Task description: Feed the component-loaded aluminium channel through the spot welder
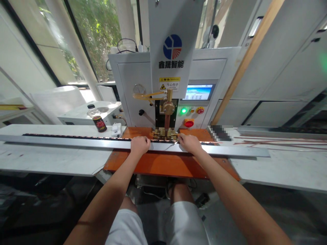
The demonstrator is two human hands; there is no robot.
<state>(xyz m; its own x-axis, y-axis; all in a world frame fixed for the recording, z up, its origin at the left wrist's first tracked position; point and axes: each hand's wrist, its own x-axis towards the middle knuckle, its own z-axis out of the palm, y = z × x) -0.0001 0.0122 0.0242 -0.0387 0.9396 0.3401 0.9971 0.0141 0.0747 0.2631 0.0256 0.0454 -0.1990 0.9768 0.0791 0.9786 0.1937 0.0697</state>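
Note:
A long silver metal bar (76,142) lies left to right across the machine's orange base. Along its far edge runs a black strip (61,136) with small copper-coloured pieces. My left hand (140,145) is closed over the bar, left of the brass fixture (159,132); its fingertips are hidden. Just right of the fixture, my right hand (190,143) rests over the bar with thumb and fingers drawn together near the brass parts. Whatever it pinches is too small to make out. A vertical copper electrode (167,120) comes down onto the fixture between both hands.
Behind stands a grey machine (133,75) with a lit screen (197,92), a glowing green button (183,111) and a red knob (189,123). A dark-labelled bottle (98,120) stands at left. Thin copper-coloured rods (270,142) lie on the white table (283,168) at right.

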